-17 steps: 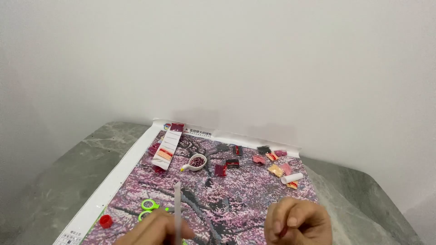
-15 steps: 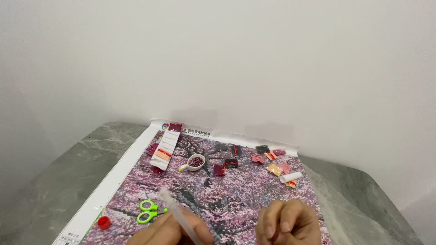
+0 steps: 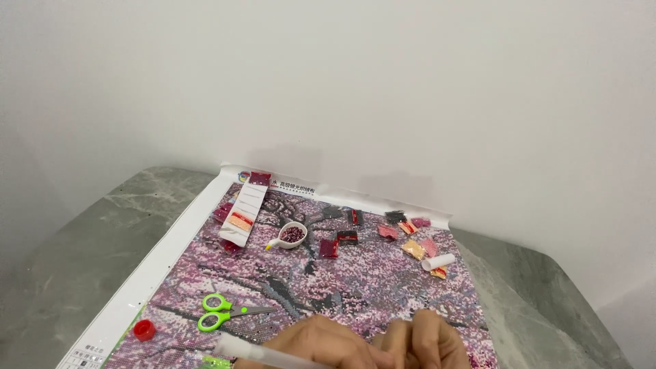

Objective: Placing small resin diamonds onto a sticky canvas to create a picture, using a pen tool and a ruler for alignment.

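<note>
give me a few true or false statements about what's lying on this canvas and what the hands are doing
1. The green-handled scissors lie on the pink canvas. True.
2. The small white tray is empty. False: it holds dark red beads.
3. The left hand holds a white pen low at the near edge of the canvas. True.
4. The red cap sits at the far end by the wall. False: it lies near the canvas's near left corner.
5. The right hand is raised high above the table. False: it rests low beside the left hand, fingers curled.
6. Small bead packets lie scattered near the canvas's far end. True.
</note>
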